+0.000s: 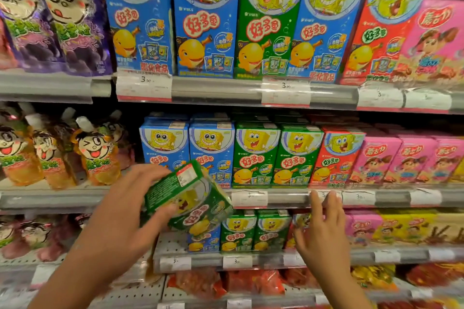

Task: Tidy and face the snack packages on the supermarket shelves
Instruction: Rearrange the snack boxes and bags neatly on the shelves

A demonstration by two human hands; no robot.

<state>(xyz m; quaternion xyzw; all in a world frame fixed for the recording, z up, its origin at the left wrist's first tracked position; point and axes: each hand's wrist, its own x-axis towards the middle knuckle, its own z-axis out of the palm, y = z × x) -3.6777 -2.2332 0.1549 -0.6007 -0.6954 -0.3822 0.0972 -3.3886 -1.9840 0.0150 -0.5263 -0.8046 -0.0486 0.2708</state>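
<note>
The left hand (130,198) has its grip round a green snack box (190,198), tilted in the air just before the middle shelf (288,198), with thumb and fingers on opposite edges. It looks light, stiff card, likely to dent if squeezed, so the edges are the place to take it. The right hand (324,223) reaches with fingers spread toward the boxes below, holding nothing as far as the blur lets me judge.

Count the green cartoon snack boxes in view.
6: one on the top shelf, two side by side on the middle shelf, two on the lower shelf, one tilted in the left hand. More may sit hidden behind.
</note>
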